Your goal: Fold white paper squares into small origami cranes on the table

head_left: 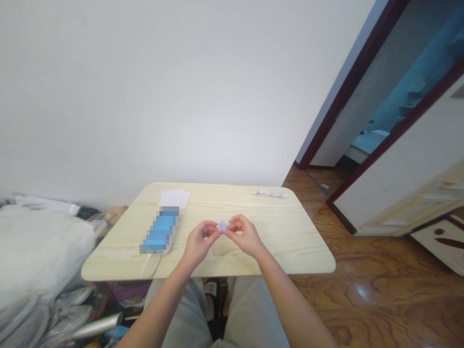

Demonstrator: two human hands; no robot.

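A small folded piece of white paper (222,225) is held up over the near middle of the table. My left hand (201,241) pinches its left side between thumb and fingers. From the right, my right hand (245,235) pinches the other side in the same way. The paper's exact folded shape is too small to make out. Along the table's far right edge lies a row of several small folded white paper pieces (270,194). Flat white paper sheets (174,198) lie at the far left of the table.
The pale wooden table (290,241) stands against a white wall (217,96). A phone with a blurred blue screen (161,231) lies on its left side, a white cable (146,265) trailing over the front edge. White bedding and clutter (39,251) sit left; a doorway (348,121) opens right.
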